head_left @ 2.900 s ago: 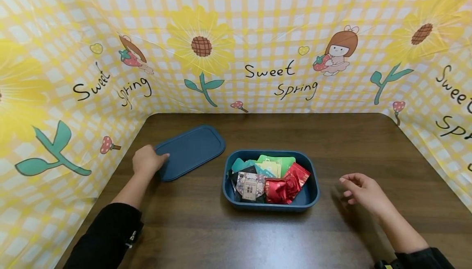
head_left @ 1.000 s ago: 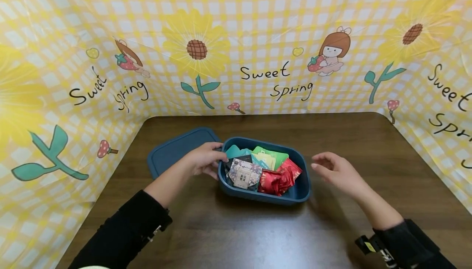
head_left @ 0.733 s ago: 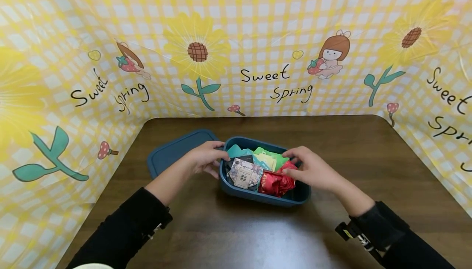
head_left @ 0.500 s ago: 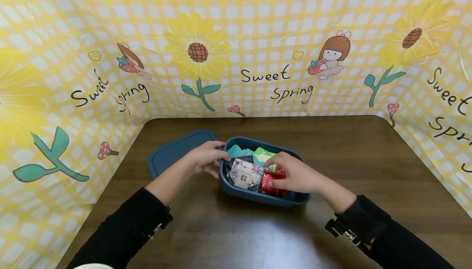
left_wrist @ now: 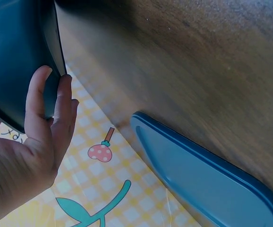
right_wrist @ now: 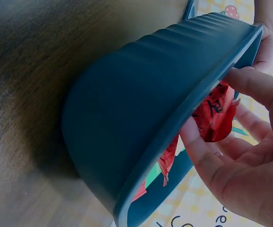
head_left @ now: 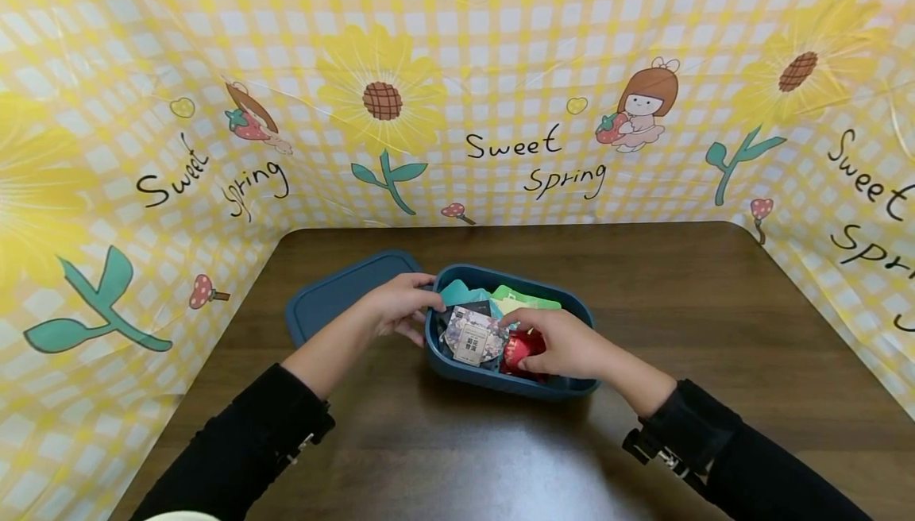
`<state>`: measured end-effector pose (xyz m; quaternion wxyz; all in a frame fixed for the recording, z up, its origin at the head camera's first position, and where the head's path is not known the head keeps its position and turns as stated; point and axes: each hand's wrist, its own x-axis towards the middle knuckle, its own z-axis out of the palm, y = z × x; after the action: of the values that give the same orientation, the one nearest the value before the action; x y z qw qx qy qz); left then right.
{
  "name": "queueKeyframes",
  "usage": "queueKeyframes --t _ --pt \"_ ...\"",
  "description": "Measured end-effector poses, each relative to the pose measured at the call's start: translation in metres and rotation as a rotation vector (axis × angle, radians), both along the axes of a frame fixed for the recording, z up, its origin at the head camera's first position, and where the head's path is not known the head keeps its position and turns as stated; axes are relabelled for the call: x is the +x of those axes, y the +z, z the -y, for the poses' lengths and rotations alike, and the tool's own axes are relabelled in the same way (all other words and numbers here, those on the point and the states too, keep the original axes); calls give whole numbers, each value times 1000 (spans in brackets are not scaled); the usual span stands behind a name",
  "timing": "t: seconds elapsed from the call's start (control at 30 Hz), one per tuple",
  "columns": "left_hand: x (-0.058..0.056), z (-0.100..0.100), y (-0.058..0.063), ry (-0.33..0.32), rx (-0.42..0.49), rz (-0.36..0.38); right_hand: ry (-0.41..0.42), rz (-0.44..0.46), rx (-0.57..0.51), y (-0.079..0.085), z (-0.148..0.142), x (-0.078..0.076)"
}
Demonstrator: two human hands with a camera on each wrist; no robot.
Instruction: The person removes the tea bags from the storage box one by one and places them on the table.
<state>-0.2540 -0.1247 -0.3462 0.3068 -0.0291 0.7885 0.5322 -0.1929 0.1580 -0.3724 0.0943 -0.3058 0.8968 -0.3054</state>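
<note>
A deep blue oblong box (head_left: 493, 380) stands on the table, full of small packets. My left hand (head_left: 396, 306) grips its left end, with fingers at the rim and along the outer wall in the left wrist view. My right hand (head_left: 572, 342) reaches into the box, its thumb and fingers round a shiny red packet (right_wrist: 217, 113) with dark lettering. Left of that packet lies a floral-patterned sachet (head_left: 473, 337). Behind are a teal packet (head_left: 461, 294) and a bright green packet (head_left: 539, 300), the latter partly hidden by the right hand.
The matching blue lid (head_left: 336, 291) lies on the dark wooden table (head_left: 679, 283), left of the box and partly behind the left hand. A yellow checked cloth (head_left: 515, 44) with flower prints rises along the back and sides. A pale round edge shows at the bottom left.
The left hand has left the lid and taken hold of the box, which has turned and shifted slightly left. The right hand has moved left into the box and closed round the red packet.
</note>
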Motion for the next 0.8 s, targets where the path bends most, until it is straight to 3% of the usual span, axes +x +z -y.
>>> queueKeyframes --t 0.37,0.63,0.8 --pt "-1 6 -6 -1 19 3 -41 -33 -91 8 -18 3" --pt "-2 10 -9 -3 35 4 -255 -89 -144 34 -75 8" --pt "1 12 -13 9 54 11 -361 -85 -61 32 -117 10"
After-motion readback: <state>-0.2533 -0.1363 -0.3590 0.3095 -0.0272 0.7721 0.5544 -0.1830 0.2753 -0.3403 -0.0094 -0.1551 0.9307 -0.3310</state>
